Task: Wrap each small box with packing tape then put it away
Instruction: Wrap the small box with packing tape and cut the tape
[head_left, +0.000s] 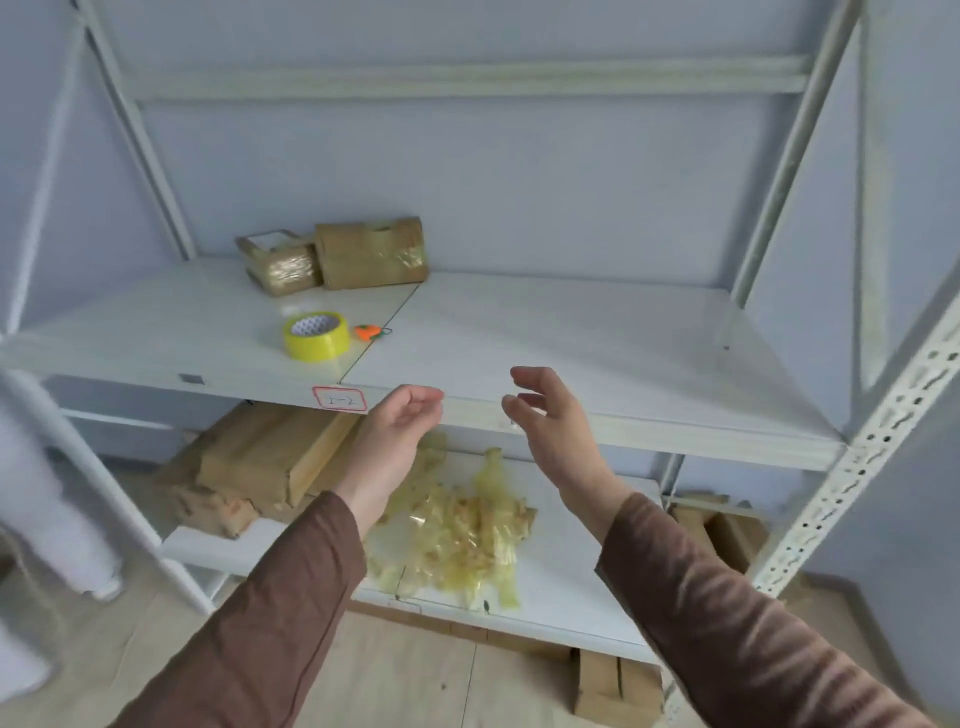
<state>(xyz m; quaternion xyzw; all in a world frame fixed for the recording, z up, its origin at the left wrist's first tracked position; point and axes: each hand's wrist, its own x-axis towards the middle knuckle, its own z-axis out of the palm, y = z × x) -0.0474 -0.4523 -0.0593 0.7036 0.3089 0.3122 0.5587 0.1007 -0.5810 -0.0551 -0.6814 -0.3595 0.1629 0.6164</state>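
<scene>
Two small brown cardboard boxes stand at the back of the white shelf (571, 332): a taped one (283, 265) on the left and a larger one (371, 252) touching it on the right. A yellow roll of packing tape (317, 335) lies in front of them, with a small orange cutter (370, 332) beside it. My left hand (400, 428) and my right hand (550, 415) hover at the shelf's front edge, palms facing each other. Their fingers are loosely curled and hold nothing.
On the lower shelf lie a heap of used yellowish tape (467, 535) and a pile of brown boxes (260, 462). More boxes sit at the lower right (727, 530) and on the wooden floor (613, 686). White perforated uprights (852, 467) frame the rack.
</scene>
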